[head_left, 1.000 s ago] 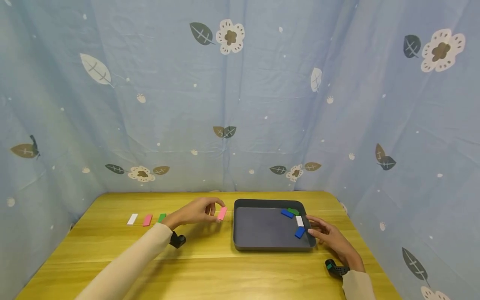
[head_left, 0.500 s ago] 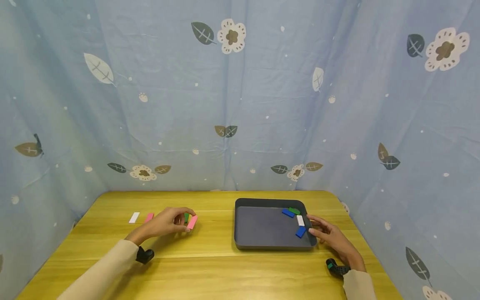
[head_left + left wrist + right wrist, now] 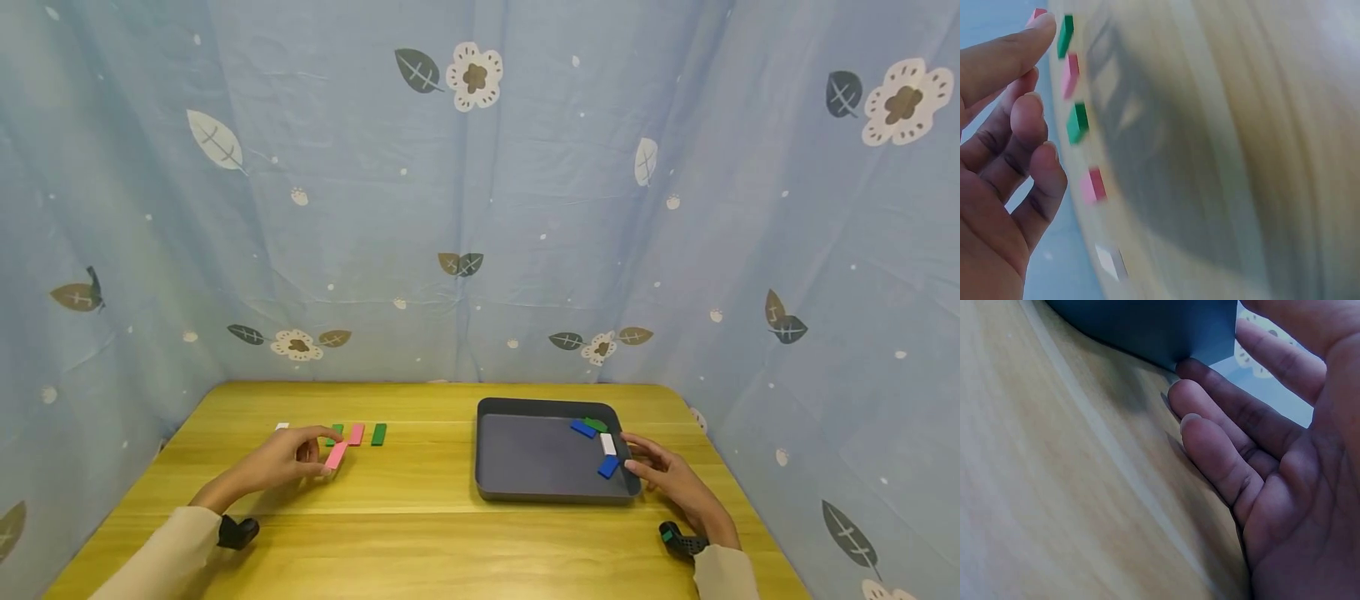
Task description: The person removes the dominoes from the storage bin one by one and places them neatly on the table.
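My left hand (image 3: 281,458) pinches a pink rectangular block (image 3: 337,455) between thumb and fingertips, just above the table on the left. Behind it a row of similar flat blocks lies on the wood: a green block (image 3: 379,434), a pink block (image 3: 357,434), another green one and a white block (image 3: 282,426). The left wrist view also shows a second pink block (image 3: 1094,185) in the row, hidden by the hand in the head view. At the right, my right hand (image 3: 675,483) holds the side wall of a dark grey tray (image 3: 558,498), thumb over the rim, other fingers outside.
Inside the tray, along its right side, lie a green block (image 3: 596,425), a white block (image 3: 607,444) and two blue blocks (image 3: 608,467). A blue floral curtain (image 3: 510,208) hangs behind and beside the wooden table (image 3: 435,550).
My left hand has moved left and slightly toward me with the pink block, uncovering part of the row. The right hand stays at the tray. The view has shifted slightly.
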### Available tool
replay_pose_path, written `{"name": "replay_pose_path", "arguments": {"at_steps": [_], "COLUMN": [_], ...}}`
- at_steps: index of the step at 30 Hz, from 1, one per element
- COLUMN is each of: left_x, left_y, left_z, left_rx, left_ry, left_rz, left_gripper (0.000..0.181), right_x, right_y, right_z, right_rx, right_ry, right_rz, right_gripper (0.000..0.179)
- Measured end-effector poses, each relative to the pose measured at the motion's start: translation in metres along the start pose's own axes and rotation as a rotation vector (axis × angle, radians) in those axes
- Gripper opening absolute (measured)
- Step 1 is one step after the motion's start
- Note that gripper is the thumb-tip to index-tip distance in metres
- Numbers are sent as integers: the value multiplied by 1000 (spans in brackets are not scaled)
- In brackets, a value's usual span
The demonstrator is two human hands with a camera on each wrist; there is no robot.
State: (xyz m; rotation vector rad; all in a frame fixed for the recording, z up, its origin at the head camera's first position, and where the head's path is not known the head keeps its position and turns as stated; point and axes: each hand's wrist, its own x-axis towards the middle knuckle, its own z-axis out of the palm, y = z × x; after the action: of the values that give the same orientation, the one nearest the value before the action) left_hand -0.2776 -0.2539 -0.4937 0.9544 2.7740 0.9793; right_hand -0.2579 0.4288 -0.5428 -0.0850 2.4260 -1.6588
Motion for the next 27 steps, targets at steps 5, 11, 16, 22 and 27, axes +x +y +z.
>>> {"name": "replay_pose_path", "arguments": {"at_steps": [5,11,16,22,27], "left_x": [-19,-39,-54,-63,-68], "left_y": [-12,-28,-40,-44,-49], "left_z": [-12,-27,-33,-36,-35], "left_rx": [-31,-53,-51,-47,-47], "left_ry": [10,-22,-38,-28,-32], "left_rz": [-10,-81,-130,-129,-118], "left_gripper": [47,47,46,46,47], "right_x": [2,3,1,2,2], "right_y": [2,2,1,3,3], "right_z": [0,0,0,-2,-1], "right_rx": [1,13,7,3,3], "right_ry": [0,4,-11,-4,-5], "right_rz": [1,7,-5,8,6], "right_gripper": [64,62,61,62,61]}}
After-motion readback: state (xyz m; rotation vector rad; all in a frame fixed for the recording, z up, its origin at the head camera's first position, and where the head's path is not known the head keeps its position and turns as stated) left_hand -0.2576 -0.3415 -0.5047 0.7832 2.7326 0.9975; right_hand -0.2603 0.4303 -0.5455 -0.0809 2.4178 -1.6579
